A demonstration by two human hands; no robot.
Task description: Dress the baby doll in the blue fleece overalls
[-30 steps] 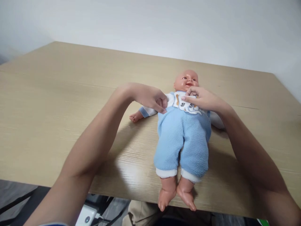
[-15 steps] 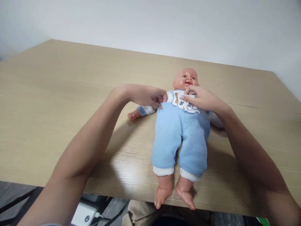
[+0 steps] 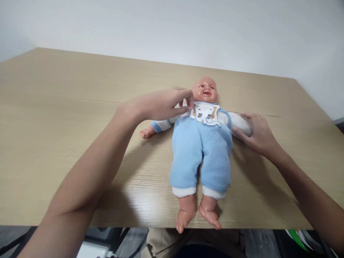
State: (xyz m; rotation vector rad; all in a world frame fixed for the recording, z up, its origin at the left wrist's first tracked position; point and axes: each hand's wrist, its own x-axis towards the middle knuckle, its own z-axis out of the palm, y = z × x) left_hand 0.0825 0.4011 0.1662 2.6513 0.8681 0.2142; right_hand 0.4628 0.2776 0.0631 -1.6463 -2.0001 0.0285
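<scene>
A baby doll (image 3: pixel 205 89) lies on its back, its feet towards me at the table's front edge. It wears light-blue fleece overalls (image 3: pixel 200 150) with white cuffs and a white animal-face bib (image 3: pixel 205 114). My left hand (image 3: pixel 174 103) is closed in a pinch at the bib's left edge, by the doll's shoulder; the exact bit of cloth between the fingertips is partly hidden. On the other side, my right hand (image 3: pixel 258 132) wraps round the doll's white-sleeved arm (image 3: pixel 240 123), covering that arm's end. The doll's other arm (image 3: pixel 161 126) stretches out to the left, below my left hand.
The wooden table (image 3: pixel 67 125) reaches back to a pale wall (image 3: pixel 172 32). Below its front edge are a white box-like device (image 3: pixel 91 250), my beige trousers (image 3: pixel 161 242) and a green and white item (image 3: pixel 298 239) at the right.
My right hand has left the bib and moved right onto the doll's sleeved arm. My left hand has moved slightly up at the shoulder. The view has shifted a little.
</scene>
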